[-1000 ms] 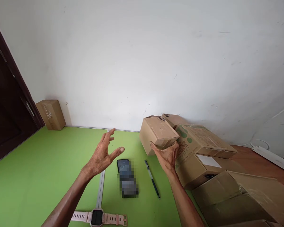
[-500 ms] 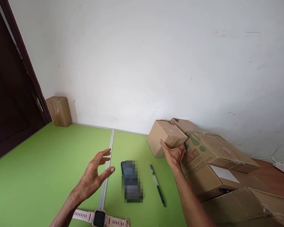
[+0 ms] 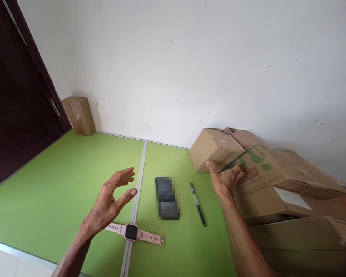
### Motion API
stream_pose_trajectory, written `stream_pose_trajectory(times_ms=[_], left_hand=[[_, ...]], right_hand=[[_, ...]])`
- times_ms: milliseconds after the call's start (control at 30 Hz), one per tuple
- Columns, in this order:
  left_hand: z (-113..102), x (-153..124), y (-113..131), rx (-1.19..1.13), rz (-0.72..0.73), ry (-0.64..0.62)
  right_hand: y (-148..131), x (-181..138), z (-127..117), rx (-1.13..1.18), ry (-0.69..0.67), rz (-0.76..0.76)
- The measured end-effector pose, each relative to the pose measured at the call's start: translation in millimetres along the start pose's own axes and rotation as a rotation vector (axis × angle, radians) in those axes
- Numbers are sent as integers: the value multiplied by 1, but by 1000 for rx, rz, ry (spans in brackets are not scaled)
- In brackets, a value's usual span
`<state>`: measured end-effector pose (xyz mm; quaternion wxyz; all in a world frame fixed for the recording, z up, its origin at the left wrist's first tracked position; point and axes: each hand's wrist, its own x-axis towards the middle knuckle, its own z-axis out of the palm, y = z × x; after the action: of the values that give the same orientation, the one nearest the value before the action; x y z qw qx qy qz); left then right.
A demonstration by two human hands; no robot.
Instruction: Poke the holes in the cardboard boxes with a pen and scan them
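My left hand point(image 3: 111, 202) hovers over the green table with fingers apart and nothing in it. A pink-strapped smartwatch point(image 3: 132, 232) lies flat just beside it, one strap end partly behind my wrist. My right hand point(image 3: 225, 179) is open, thumb and fingers spread, at the lower front of a small cardboard box point(image 3: 215, 148); I cannot tell whether it touches. That box sits near the wall, against a larger carton with green print point(image 3: 258, 169). Between my hands lie a dark, pixelated flat object point(image 3: 167, 198) and a pen point(image 3: 198, 206).
More cardboard boxes point(image 3: 294, 232) are piled along the right side, one bearing a white label point(image 3: 292, 197). Another small box point(image 3: 79, 115) stands at the far left corner by the dark door point(image 3: 20, 77). A pale seam strip point(image 3: 140, 173) crosses the green table point(image 3: 60, 173).
The camera view has tilted down. My right hand has drawn slightly back from the small box, its fingers looser. My left hand stays raised and open; the smartwatch now shows more fully.
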<state>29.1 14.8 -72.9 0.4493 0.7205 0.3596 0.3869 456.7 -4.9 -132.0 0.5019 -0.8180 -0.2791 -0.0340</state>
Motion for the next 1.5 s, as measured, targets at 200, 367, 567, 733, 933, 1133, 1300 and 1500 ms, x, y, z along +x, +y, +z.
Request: stream_pose_trajectory(times_ms=[200, 367, 567, 733, 933, 1133, 1300, 1500], left_hand=[[-13, -7, 0, 19, -30, 32], [-16, -17, -1, 5, -48, 65], [-24, -31, -10, -13, -96, 142], [-36, -43, -33, -21, -206, 220], [-39, -52, -46, -34, -232, 267], [-39, -55, -43, -11, -259, 295], [-39, -57, -45, -2, -260, 306], [-43, -60, -52, 3, -267, 336]], right_hand=[[-18, -81, -30, 94, -45, -158], [-31, -150, -41, 168, -137, -183], [-36, -208, -43, 198, -170, -323], [-27, -238, -40, 258, -218, -379], [-12, -264, -38, 253, -313, -320], [-11, -285, -45, 264, -343, -67], [-11, -297, -44, 311, -332, 17], [-6, -303, -45, 311, -310, 37]])
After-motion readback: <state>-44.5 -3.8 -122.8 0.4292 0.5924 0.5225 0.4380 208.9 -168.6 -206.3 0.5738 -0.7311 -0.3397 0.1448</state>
